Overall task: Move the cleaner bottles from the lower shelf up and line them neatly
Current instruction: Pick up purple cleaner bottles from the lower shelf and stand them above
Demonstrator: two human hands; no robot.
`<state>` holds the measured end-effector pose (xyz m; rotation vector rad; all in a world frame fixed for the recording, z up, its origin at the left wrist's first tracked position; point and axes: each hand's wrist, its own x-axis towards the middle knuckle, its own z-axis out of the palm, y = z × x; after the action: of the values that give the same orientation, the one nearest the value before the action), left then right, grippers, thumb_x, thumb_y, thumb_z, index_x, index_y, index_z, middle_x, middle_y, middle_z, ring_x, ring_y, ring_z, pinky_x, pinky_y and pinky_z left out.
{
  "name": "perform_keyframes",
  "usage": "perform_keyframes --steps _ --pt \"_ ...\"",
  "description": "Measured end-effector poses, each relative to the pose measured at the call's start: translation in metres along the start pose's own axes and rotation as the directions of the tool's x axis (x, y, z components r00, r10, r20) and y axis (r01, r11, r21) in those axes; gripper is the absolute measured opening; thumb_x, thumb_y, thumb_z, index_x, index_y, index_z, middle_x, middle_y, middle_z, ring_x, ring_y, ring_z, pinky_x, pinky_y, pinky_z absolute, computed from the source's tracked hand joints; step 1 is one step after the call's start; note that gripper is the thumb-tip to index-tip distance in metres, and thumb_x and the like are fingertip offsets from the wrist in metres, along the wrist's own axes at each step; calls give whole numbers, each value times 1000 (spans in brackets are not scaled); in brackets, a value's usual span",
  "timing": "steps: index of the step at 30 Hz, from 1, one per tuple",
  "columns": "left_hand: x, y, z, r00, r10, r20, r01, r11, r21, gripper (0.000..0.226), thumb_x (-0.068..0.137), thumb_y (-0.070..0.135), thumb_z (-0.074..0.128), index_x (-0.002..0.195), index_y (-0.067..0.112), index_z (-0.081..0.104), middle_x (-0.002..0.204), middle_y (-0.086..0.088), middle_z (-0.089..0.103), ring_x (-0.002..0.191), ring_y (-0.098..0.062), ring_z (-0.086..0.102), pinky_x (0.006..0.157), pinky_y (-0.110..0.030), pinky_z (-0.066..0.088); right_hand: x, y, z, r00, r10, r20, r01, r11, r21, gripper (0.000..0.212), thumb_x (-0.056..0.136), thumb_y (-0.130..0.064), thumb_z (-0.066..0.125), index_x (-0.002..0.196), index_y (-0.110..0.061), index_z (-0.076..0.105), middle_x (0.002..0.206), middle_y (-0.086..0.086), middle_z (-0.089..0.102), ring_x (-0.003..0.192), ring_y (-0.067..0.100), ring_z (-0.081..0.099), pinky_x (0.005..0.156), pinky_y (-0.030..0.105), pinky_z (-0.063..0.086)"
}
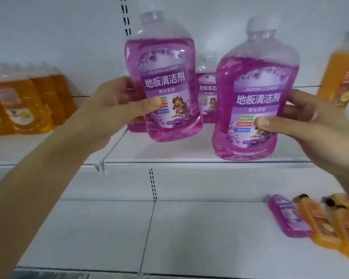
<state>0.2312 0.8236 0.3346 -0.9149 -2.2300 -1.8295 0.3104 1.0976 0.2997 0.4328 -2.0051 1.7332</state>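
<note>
My left hand (pixel 120 103) grips a purple floor cleaner bottle (pixel 165 85) with a white cap, held upright just above the upper shelf (pixel 169 156). My right hand (pixel 308 121) grips a second purple bottle (pixel 258 93) near the front edge of that shelf, thumb across its label. Between them, further back, another purple bottle (pixel 207 89) stands on the upper shelf. On the lower shelf (pixel 169 238), at the right, one purple bottle (pixel 288 216) lies flat beside two orange bottles (pixel 318 222).
Several orange bottles (pixel 26 103) stand in rows at the left of the upper shelf. One orange bottle (pixel 343 71) stands at its right edge. A slotted upright (pixel 152 184) divides the white back panel.
</note>
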Motion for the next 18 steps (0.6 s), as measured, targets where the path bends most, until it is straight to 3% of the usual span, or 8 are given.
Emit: perform_keyframes --steps 5,9,14,18 --pt "34 -29 -10 989 -117 94 117 993 16 54 64 18 66 116 6 57 98 -5 70 80 -11 70 60 -19 54 41 15 5 995 97 14 -94 986 -136 75 40 -40 88 105 -15 62 95 1 74 89 15 70 70 18 54" --pt "51 -44 -8 980 -160 115 160 987 6 53 62 17 68 114 9 58 99 -7 70 79 -12 71 59 -21 55 71 27 2 988 156 -16 -156 976 -153 61 52 -20 77 110 -11 59 92 0 73 86 14 70 69 16 54" --pt "66 -57 1 972 -200 122 197 980 38 64 59 23 70 120 10 56 105 -5 70 89 -14 70 67 -25 58 97 43 -6 980 199 -23 -200 967 -155 62 52 -21 73 112 -11 57 92 2 73 84 14 70 69 17 55" --pt "73 -62 12 973 -215 90 212 977 35 50 66 19 70 114 16 58 107 -2 69 92 -11 68 72 -24 58 102 60 -11 972 237 8 -232 960 -157 61 54 -20 72 113 -10 57 95 6 73 88 17 70 74 21 56"
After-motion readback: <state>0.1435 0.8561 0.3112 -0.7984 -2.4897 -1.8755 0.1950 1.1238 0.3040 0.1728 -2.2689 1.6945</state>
